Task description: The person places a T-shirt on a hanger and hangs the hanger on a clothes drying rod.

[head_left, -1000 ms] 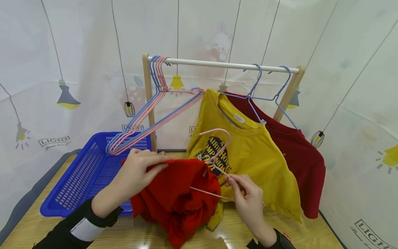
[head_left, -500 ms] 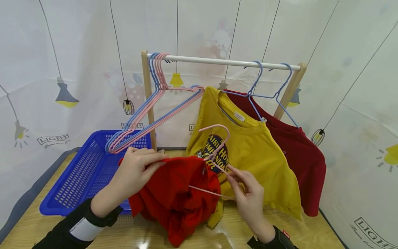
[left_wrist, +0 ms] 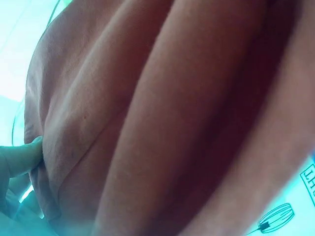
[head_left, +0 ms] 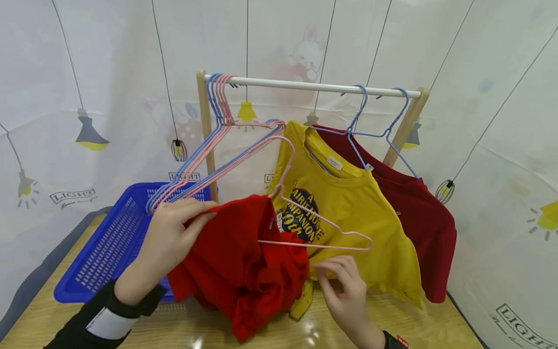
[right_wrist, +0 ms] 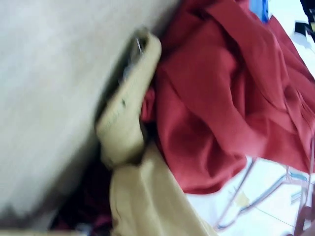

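Note:
My left hand (head_left: 167,237) pinches the upper left edge of a bunched red garment (head_left: 235,242) between thumb and fingers. Part of a pink hanger (head_left: 314,245) lies inside the garment; its hook and right arm stick out of the neck opening. Below the hanger's bare arm, my right hand (head_left: 346,291) is apart from it, fingers loosely bent, holding nothing visible. Folds of the red cloth (left_wrist: 83,108) fill most of the left wrist view, a thumb (left_wrist: 29,152) pressing their edge. In the right wrist view, the red garment (right_wrist: 202,93) hangs beside yellow cloth (right_wrist: 128,118).
A white-railed rack (head_left: 296,85) stands behind my hands. Several pink and blue hangers (head_left: 224,104) hang at its left. A yellow shirt (head_left: 348,198) and a dark red shirt (head_left: 429,228) hang at right on blue hangers. A blue basket (head_left: 69,286) sits left on the wooden table (head_left: 209,329).
My right hand has let go of the pink hanger's arm and dropped slightly below it. My left hand, with the red garment and the hanger, has moved left; the hanger's hook now stands higher.

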Demonstrator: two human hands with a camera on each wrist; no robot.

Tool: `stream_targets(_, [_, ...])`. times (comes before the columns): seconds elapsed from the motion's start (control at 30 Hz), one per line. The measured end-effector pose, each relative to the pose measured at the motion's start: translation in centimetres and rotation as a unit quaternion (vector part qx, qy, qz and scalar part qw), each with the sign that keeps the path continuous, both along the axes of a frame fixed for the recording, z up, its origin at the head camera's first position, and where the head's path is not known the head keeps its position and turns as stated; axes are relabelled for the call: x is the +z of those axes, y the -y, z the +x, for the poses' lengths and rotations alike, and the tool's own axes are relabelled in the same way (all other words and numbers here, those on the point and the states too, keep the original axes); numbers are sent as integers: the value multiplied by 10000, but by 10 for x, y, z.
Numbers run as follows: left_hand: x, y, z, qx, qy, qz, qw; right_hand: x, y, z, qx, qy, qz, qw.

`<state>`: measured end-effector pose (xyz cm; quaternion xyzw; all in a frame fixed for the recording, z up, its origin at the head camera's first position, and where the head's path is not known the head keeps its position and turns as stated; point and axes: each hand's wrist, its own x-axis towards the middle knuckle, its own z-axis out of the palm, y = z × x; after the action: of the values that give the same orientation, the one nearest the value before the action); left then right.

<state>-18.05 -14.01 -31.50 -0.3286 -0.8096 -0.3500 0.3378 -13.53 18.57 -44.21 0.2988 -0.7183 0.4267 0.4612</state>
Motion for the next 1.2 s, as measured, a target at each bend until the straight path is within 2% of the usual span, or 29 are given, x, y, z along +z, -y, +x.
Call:
stream_targets(0.07, [2, 0, 3, 84, 61, 71, 9999, -8, 2, 0, 167, 803, 269, 9963])
stream_targets(0.13, [3, -1, 4, 148, 138, 121, 9997, -14, 6, 0, 291, 1464, 591, 9870])
stream_targets(0.2, [3, -2, 6, 195, 206, 179, 9994, -19, 11, -2, 438, 1902, 901, 9766])
stream_targets(0.3, [0, -3, 6, 233, 262, 263, 9990, -23, 21, -5, 584, 2282, 1238, 9640])
stream_targets(0.4, [-3, -5, 5, 258, 265, 322, 9988, -26, 32, -6, 528, 2524, 1467, 9550])
stream_targets(0.5, [-6, -5, 5, 308, 226, 350, 9987, -29, 42, -8, 330, 2565, 1593, 9528])
stream_targets(0.53, [-7, -5, 5, 325, 207, 363, 9986, -30, 45, -9, 230, 2475, 1597, 9553])
stream_targets(0.7, [-7, -2, 6, 370, 127, 487, 9980, -28, 52, -14, 11, 1916, 855, 9777])
stream_targets(0.77, [-6, 1, 5, 408, 100, 565, 9975, -21, 48, -15, 40, 1983, 375, 9794])
stream_targets(0.83, [-5, 4, 5, 473, 101, 660, 9966, -13, 41, -15, 46, 2280, -51, 9736])
stream_targets(0.93, [-5, 7, 5, 538, 117, 755, 9956, -2, 28, -16, 47, 2901, -597, 9551])
stream_targets(1.03, [-6, 9, 5, 555, 192, 788, 9952, 5, 15, -19, -12, 3182, -927, 9435])
stream_targets(1.2, [-9, 12, 5, 595, 256, 826, 9945, 15, -5, -26, -63, 3212, -1235, 9389])
